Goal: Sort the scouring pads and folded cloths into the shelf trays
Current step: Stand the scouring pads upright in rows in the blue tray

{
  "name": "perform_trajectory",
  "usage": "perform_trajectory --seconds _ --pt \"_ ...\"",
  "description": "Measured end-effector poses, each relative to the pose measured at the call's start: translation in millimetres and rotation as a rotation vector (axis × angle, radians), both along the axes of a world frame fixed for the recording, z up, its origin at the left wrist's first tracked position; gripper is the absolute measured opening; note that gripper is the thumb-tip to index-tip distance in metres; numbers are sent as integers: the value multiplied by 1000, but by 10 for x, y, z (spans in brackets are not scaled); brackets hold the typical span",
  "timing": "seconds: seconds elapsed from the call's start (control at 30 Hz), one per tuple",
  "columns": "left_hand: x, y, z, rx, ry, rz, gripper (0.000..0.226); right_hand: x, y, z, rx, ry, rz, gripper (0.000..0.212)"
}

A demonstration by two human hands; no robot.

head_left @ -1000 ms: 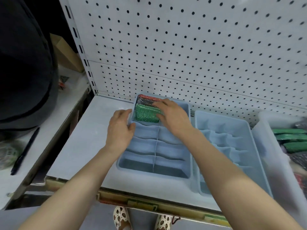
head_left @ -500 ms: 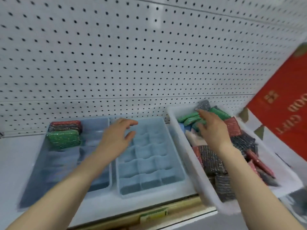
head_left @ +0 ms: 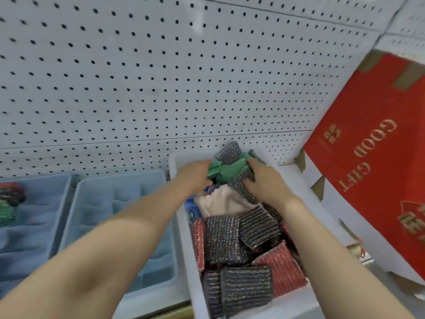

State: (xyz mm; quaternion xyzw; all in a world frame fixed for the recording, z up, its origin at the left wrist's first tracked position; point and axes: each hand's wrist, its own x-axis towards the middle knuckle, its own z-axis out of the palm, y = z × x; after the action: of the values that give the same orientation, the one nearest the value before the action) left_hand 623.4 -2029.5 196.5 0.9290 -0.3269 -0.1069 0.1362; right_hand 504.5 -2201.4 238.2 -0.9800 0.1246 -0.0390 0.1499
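A white bin [head_left: 184,238] holds several scouring pads: grey [head_left: 222,240], red [head_left: 279,270] and green [head_left: 226,172], plus a folded white cloth [head_left: 220,201] and a blue cloth [head_left: 189,202]. Both my hands reach into the bin's far end. My left hand [head_left: 195,174] grips the green pads from the left. My right hand [head_left: 264,180] holds them and a grey pad [head_left: 240,183] from the right. Two blue divided trays [head_left: 119,203] [head_left: 34,226] lie to the left; the far-left one holds a red, a grey and a green pad [head_left: 7,211].
A white pegboard [head_left: 161,77] backs the shelf. A red gift box [head_left: 372,169] leans at the right, close beside the bin. The shelf's front edge [head_left: 174,313] runs along the bottom.
The view swung right from the left tray to the bin. My left hand crossed over the trays into the bin, and both hands now close on the green pads at its far end.
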Motion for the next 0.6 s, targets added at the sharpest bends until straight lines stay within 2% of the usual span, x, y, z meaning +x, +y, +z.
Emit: perform_trajectory --seconds 0.07,0.13,0.17,0.23,0.27,0.3,0.37,0.4,0.47,0.53,0.57,0.6 --pt "4 -80 -22 -49 -20 57 35 -51 -108 39 46 -52 -45 53" --pt "-11 -94 19 -202 -43 162 25 -69 -184 68 146 -130 -103 49" --pt "-25 -85 56 -306 -44 221 21 -44 -216 81 276 -178 -135 46" --pt "-82 -40 159 -532 63 318 16 24 -209 134 746 -221 -180 38" --pt "-111 -27 210 -646 199 350 17 67 -175 146 945 -216 -192 34" --pt "-147 -12 246 -761 389 370 19 113 -127 136 1029 -211 -187 33" --pt "-217 30 281 -928 712 397 27 195 -16 85 882 -206 -162 34" --pt "-244 54 287 -938 760 386 40 225 34 50 777 -203 -149 33" --pt "-295 115 254 -875 661 349 69 253 89 16 730 -172 -114 28" --pt "-305 168 199 -825 521 352 71 262 63 -5 743 -138 -94 23" --pt "-301 190 178 -806 480 366 69 270 13 -18 627 -143 -104 24" --pt "-294 211 166 -792 454 383 65 290 -70 -33 402 -151 -125 27"
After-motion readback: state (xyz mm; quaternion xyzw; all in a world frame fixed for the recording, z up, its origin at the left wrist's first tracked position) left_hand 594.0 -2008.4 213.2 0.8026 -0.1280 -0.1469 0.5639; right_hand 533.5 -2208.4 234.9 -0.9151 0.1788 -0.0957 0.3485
